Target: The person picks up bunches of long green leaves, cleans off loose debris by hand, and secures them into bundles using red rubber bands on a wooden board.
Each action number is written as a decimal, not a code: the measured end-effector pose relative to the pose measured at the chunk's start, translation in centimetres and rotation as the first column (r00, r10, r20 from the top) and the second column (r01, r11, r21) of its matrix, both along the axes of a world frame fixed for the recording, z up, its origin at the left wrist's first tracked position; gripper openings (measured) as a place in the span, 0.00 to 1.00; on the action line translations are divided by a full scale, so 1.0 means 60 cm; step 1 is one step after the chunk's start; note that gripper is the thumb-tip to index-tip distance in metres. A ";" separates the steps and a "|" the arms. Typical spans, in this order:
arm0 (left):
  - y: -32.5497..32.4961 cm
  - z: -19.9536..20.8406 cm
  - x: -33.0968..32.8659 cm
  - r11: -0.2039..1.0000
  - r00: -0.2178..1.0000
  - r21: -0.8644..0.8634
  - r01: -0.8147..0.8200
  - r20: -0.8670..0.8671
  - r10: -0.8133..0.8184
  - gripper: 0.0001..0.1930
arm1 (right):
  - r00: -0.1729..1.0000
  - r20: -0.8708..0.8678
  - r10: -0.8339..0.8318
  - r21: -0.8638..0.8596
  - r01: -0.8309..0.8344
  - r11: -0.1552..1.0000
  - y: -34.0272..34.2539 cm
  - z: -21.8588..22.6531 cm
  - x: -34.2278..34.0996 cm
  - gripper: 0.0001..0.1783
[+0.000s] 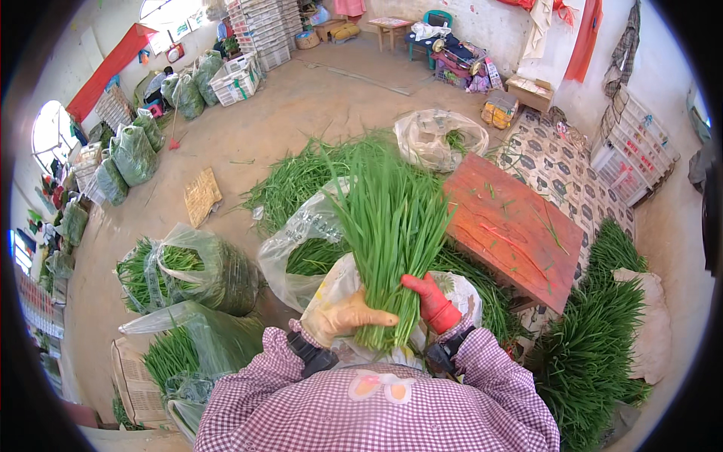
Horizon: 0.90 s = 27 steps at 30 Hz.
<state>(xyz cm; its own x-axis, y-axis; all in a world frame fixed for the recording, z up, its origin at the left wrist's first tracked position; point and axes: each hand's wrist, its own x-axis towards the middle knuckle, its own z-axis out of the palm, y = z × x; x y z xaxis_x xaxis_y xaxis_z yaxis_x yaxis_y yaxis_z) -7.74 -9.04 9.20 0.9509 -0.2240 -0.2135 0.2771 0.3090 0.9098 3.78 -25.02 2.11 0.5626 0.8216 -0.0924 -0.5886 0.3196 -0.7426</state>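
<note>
In front of my body I hold upright a thick bunch of garlic chives (393,233), with leaf tips pointing away and pale stem ends toward me. My left hand (343,316), in a cream glove, grips the lower left of the bunch, its thumb lying across the stems. On the other side my right hand (434,303), in a red glove, closes around the stems; part of its fingers is hidden behind them. White sacking (465,295) lies beneath. Just beyond my left hand, an open clear plastic bag (290,260) holds more chives.
A low red wooden table (520,226) stands to the right, with scraps on top. Loose chives (290,184) lie ahead on the floor; a large heap (576,369) is at my right. Filled plastic bags (226,275) stand at left. Stacked crates (260,34) are farther back.
</note>
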 end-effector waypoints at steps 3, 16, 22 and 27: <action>0.012 0.027 -0.005 0.837 0.955 0.546 -0.025 0.261 -0.141 0.50 | 0.999 0.018 -0.043 0.002 0.043 0.999 -0.009 -0.003 -0.015 0.38; -0.017 0.064 0.080 0.906 0.891 0.183 -0.382 0.335 0.308 0.50 | 0.732 0.641 -0.231 0.071 0.243 0.968 0.002 0.090 0.049 0.46; -0.042 0.151 0.255 0.868 0.789 0.321 -0.380 0.601 0.123 0.34 | 0.467 0.844 -0.265 0.105 0.341 0.934 -0.071 0.233 0.183 0.37; -0.102 0.173 0.391 0.974 0.882 0.165 -0.155 0.467 0.061 0.28 | 0.483 0.863 -0.145 -0.008 0.301 0.954 -0.164 0.278 0.313 0.32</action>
